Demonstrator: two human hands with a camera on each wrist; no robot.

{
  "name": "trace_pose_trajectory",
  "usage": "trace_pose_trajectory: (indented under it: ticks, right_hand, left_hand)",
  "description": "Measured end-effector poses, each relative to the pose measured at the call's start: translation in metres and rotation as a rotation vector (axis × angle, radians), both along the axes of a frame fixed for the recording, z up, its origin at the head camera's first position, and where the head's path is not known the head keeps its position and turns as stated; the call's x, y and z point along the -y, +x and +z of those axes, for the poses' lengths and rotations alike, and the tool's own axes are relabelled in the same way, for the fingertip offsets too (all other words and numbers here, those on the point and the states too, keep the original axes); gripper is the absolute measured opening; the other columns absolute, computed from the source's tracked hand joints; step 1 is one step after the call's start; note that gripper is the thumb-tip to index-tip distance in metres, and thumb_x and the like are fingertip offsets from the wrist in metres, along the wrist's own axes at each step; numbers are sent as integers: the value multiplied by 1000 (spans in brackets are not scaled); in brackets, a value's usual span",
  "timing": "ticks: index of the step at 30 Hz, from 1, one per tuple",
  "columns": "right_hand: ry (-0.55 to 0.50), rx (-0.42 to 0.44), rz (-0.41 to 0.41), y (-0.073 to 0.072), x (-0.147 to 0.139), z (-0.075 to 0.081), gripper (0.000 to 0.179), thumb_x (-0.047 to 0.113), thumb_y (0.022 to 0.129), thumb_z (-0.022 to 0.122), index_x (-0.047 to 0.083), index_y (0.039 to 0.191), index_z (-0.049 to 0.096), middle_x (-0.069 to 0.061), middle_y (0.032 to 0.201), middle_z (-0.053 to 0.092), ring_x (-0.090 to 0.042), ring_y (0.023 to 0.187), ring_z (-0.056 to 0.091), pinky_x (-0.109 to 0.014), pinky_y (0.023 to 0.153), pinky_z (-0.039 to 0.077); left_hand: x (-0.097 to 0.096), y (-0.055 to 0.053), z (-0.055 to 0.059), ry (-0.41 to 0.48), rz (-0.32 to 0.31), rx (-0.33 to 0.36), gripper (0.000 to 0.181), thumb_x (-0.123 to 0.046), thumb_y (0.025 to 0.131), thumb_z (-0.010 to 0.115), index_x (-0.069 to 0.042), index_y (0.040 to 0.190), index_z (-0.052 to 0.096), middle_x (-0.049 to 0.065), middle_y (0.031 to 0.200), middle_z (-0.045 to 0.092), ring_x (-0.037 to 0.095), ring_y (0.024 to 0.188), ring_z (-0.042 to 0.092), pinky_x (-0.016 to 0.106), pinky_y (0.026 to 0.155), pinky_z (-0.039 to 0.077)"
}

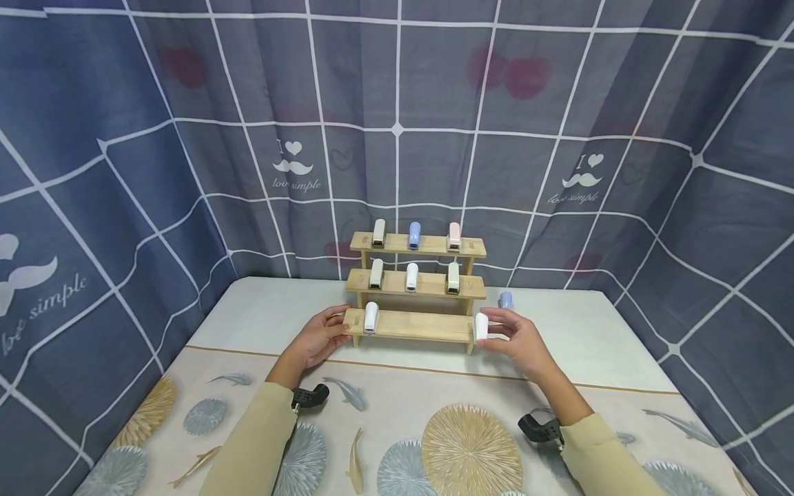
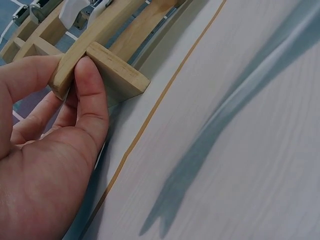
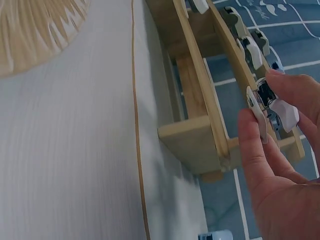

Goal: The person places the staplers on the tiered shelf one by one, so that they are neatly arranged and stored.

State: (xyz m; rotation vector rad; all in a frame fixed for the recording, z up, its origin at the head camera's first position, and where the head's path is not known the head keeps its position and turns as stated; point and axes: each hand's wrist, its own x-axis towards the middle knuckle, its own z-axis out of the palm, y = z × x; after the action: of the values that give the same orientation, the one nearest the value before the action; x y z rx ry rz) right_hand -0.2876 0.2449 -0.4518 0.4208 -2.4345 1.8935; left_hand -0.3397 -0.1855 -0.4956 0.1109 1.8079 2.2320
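A three-tier wooden display stand [image 1: 422, 326] stands on the table. My left hand [image 1: 324, 336] grips the left end of its lowest shelf, thumb below and fingers around the edge, as the left wrist view also shows. My right hand [image 1: 517, 341] pinches a small white stapler [image 3: 285, 114] between thumb and fingers, close by the right end of that shelf. Whether this stapler touches the wood cannot be told. Another white stapler [image 1: 371, 317] sits near the shelf's left end. On the middle tier stand a cream stapler [image 1: 376, 274], a white stapler [image 1: 412, 277] and a second cream stapler [image 1: 453, 278].
Cream, blue and pink staplers [image 1: 414, 235] line the top tier. A blue stapler [image 1: 505, 300] is on the table to the right, behind my right hand. A patterned tablecloth [image 1: 347, 455] covers the front, and a dark checked curtain [image 1: 360, 165] hangs around the table.
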Motion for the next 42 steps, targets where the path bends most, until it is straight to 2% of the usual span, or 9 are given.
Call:
trace_pose_trajectory:
  ticks: [7,12,16,25,30,42]
  right_hand:
    - [-18,-9,51,-1,14,-1,69,1,79,85,-3,141,55,-30,135,60,-10,106,67,-23,81,61]
    - [-21,-12,79,-1,25,0,68,3,79,86,1,140,58,-28,136,60,-12,107,69,-25,81,61]
    - [-20,0,94,-3,34,0,66,3,78,86,4,139,60,-27,135,60,-19,111,69,-26,81,62]
    - [-32,-2,141,-7,58,2,66,2,78,86,0,138,59,-27,133,61,-38,117,67,-26,83,61]
    - [-17,2,160,-11,71,1,67,3,78,86,0,139,58,-26,134,61,-38,115,68,-26,81,61]
    - [-20,22,129,-29,104,-1,64,5,76,89,7,135,64,-19,130,68,-30,110,72,-29,83,62]
  left_hand:
    - [1,0,-1,-2,-12,-8,65,10,98,54,1,158,28,3,116,56,12,94,62,20,79,58]
    - [2,0,-1,0,-15,-18,65,9,98,54,2,157,28,2,114,56,11,92,62,19,79,58]
    - [2,0,-1,-3,-16,-19,66,9,98,55,2,158,28,2,114,57,11,93,62,19,79,58]
    - [2,0,0,-2,-18,-22,66,8,99,55,3,158,27,3,114,56,11,94,62,19,80,58]
    - [2,-1,-1,5,-17,-15,66,8,99,55,3,158,27,2,114,56,11,94,62,19,80,58]
    - [2,1,2,-5,-8,-1,64,8,99,54,0,158,30,3,118,57,11,94,63,19,80,58]
